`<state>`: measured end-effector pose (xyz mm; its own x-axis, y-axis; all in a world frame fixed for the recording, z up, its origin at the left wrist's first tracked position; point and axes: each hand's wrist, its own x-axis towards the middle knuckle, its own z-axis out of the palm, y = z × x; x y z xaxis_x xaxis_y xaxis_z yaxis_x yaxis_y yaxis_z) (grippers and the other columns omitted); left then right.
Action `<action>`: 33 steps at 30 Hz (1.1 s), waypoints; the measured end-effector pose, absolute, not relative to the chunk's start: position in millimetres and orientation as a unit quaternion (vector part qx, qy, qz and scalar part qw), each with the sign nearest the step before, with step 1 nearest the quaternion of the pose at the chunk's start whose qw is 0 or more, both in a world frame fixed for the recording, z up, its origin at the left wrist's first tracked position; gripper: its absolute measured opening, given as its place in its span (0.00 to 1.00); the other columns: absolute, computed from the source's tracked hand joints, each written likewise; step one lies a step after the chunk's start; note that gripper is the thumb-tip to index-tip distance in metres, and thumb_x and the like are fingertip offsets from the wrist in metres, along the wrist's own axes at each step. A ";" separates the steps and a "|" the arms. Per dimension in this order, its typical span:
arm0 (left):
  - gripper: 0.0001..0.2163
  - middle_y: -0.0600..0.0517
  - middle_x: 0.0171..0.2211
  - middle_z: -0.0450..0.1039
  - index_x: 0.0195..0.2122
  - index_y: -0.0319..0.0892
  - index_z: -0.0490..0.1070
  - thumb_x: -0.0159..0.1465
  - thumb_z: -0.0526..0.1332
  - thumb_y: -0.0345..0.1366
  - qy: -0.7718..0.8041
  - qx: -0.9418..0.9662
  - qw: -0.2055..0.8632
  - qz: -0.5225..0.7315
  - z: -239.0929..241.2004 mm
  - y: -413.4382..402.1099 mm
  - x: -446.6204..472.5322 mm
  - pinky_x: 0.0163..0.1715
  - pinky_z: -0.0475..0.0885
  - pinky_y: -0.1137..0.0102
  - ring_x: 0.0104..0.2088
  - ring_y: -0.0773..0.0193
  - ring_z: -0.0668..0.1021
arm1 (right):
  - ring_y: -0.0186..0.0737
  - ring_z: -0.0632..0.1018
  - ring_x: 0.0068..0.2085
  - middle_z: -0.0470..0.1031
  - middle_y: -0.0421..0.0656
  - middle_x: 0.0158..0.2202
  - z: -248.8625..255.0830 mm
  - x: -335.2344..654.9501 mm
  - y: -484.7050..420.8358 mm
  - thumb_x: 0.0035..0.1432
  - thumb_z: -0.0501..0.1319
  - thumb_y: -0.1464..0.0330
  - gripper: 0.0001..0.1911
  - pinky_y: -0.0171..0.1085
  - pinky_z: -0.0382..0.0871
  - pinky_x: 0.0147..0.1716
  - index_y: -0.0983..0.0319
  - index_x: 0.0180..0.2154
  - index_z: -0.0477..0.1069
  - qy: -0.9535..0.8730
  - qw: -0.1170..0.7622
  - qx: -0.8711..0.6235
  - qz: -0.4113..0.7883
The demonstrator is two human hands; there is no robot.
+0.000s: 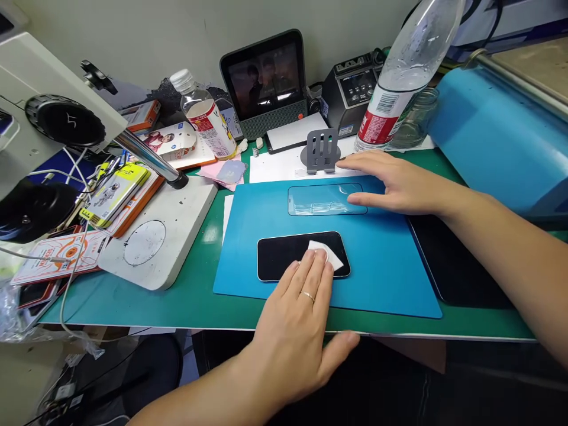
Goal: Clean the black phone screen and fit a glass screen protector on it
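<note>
My left hand (295, 322) presses a folded white wipe (332, 255) under its fingertips onto the black screen of a smartphone (281, 255); the thumb is held out to the side. The phone lies flat, screen up, on a blue mat (381, 269). Behind it on the mat lies a clear, black-edged screen protector (322, 202). My right hand (394, 183) is open, with thumb and forefinger apart. Its thumb tip is over the protector's right end; I cannot tell whether they touch. The forefinger points toward a grey phone stand (322, 151).
A microscope base (190, 207) stands left, beside stacked boxes (118, 192) and cables. Along the back are a small bottle (210, 127), a smart display (268, 77), a black device (350, 92) and a large bottle (390, 106). A dark tablet-like slab (457, 266) lies under my right forearm.
</note>
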<state>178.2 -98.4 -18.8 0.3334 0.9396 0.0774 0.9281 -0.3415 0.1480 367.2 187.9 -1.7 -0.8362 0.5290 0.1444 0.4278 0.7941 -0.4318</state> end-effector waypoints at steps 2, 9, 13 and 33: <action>0.41 0.37 0.78 0.45 0.78 0.28 0.47 0.76 0.49 0.57 0.572 0.816 0.037 0.077 -18.9 -105.1 180.3 0.74 0.63 0.55 0.78 0.45 0.53 | 0.70 0.71 0.69 0.70 0.51 0.71 -1.9 367.0 188.0 0.60 0.62 0.41 0.43 0.68 0.62 0.67 0.52 0.70 0.67 -0.939 0.131 -0.253 0.195; 0.45 0.34 0.77 0.50 0.75 0.25 0.54 0.74 0.47 0.64 0.569 0.815 0.011 0.106 -22.1 -82.6 198.9 0.74 0.62 0.55 0.78 0.44 0.55 | 0.70 0.71 0.69 0.71 0.52 0.70 -0.9 366.8 186.7 0.61 0.62 0.42 0.42 0.68 0.63 0.67 0.54 0.70 0.68 -0.939 0.138 -0.250 0.193; 0.42 0.33 0.76 0.51 0.75 0.25 0.54 0.76 0.45 0.61 0.604 0.794 -0.007 0.077 -22.4 -87.8 174.5 0.71 0.67 0.52 0.76 0.42 0.59 | 0.69 0.71 0.69 0.72 0.52 0.70 -2.2 367.5 187.1 0.61 0.62 0.42 0.41 0.68 0.63 0.67 0.54 0.69 0.69 -0.941 0.139 -0.242 0.194; 0.26 0.40 0.73 0.64 0.73 0.42 0.59 0.77 0.55 0.46 0.535 0.828 0.035 0.167 -20.3 -90.6 69.9 0.67 0.74 0.52 0.73 0.46 0.68 | 0.70 0.83 0.46 0.75 0.43 0.32 3.1 478.7 -2.0 0.57 0.69 0.59 0.09 0.71 0.74 0.49 0.45 0.28 0.70 -0.569 0.544 -0.616 0.007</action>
<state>69.9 -90.6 -20.3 0.3727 0.8969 0.2382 0.8733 -0.4257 0.2368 478.7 -2.0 3.1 0.3518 0.7090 0.6112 0.6938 0.2409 -0.6787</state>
